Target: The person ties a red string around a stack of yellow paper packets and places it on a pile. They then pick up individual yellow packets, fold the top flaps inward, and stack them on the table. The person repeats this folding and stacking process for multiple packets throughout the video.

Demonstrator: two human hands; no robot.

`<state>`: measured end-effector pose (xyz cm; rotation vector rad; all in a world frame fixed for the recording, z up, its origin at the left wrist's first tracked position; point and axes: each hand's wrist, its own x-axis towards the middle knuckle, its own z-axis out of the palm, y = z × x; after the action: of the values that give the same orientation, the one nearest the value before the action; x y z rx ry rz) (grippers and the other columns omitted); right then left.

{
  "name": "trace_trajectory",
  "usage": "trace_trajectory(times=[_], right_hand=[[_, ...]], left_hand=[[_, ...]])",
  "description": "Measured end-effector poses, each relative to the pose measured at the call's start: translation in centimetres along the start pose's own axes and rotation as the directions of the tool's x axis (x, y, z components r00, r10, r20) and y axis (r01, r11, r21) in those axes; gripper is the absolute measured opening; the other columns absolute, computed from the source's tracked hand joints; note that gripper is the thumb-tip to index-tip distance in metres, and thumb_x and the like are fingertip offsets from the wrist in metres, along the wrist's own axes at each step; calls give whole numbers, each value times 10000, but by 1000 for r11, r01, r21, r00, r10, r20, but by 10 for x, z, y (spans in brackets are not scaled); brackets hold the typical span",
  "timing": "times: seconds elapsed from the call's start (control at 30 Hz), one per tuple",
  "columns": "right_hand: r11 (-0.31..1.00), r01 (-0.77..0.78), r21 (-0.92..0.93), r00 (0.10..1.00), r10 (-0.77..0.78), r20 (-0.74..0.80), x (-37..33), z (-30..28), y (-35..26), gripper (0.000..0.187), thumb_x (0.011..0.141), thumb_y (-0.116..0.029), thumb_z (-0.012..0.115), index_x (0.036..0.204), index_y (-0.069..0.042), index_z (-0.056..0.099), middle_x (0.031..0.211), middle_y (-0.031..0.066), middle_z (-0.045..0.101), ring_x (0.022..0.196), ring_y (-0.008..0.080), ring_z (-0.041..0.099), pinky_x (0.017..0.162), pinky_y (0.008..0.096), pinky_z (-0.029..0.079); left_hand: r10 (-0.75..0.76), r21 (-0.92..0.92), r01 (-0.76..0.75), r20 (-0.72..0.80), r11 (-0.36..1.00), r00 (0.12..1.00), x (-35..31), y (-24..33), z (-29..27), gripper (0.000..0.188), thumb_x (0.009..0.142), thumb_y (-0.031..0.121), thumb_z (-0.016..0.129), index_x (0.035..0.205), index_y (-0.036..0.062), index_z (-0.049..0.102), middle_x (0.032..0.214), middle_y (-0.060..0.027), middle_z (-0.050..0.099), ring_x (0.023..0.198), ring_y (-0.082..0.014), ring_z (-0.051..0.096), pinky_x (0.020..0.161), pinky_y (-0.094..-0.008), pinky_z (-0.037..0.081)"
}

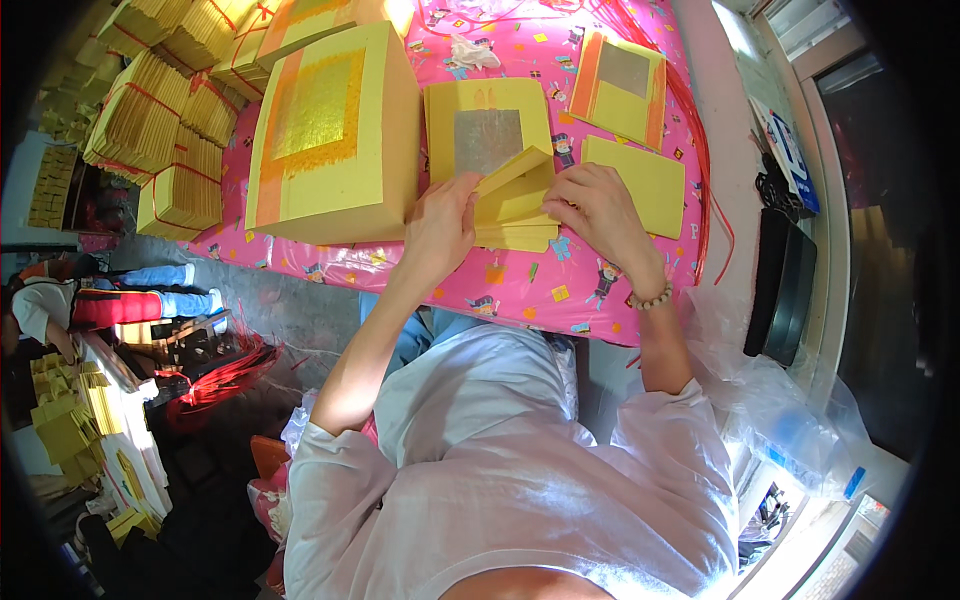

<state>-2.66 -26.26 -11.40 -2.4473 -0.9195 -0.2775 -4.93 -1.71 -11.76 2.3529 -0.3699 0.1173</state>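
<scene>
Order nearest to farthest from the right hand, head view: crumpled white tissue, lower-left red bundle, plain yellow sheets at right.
1. Plain yellow sheets, just right of the right hand.
2. Crumpled white tissue, up and left, near the picture's top.
3. Red bundle, far lower left.

Pink ran over the counter (520, 296), printed with little cartoon figures and yellow and orange squares. The tall paper stack (312, 110) was yellow — gold in its middle, edged orange — and the yellow sheet (487, 136) beside it was centred with silver. I saw red cords (703, 150), a white shirt (520, 480).
</scene>
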Motion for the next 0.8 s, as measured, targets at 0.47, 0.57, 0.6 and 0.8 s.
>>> trace_trajectory(times=[0.47,0.57,0.6,0.8], right_hand=[[973,-195,128,966,213,-146,18,-10,-23,345,728,-246,798,921,-57,583,920,84,584,838,275,585,726,389,459],[962,-274,-16,962,274,13,12,-22,-17,494,632,-303,854,958,-70,565,1004,88,576,934,277,576,780,397,448],[968,-250,-32,966,252,51,10,-22,-14,514,612,-311,861,961,-73,568,1017,86,572,962,278,567,807,400,441],[993,-99,-70,993,103,61,3,-6,-3,545,574,-331,870,976,-83,598,1031,72,568,1031,279,540,921,413,405]], left_hand=[[60,33,-60,0,998,998,-4,0,1,233,931,98,561,1153,48,614,1024,-161,642,992,-374,595,826,-449,498],[31,72,-31,8,997,999,-3,3,1,213,933,86,548,1132,42,613,1010,-164,634,988,-384,589,814,-463,498],[30,72,-30,1,997,1000,-3,3,1,207,933,83,546,1123,40,614,1004,-165,631,985,-386,589,811,-466,497],[22,82,-22,2,996,1000,-1,5,2,199,931,78,542,1112,40,616,991,-168,627,974,-389,588,804,-473,497]])
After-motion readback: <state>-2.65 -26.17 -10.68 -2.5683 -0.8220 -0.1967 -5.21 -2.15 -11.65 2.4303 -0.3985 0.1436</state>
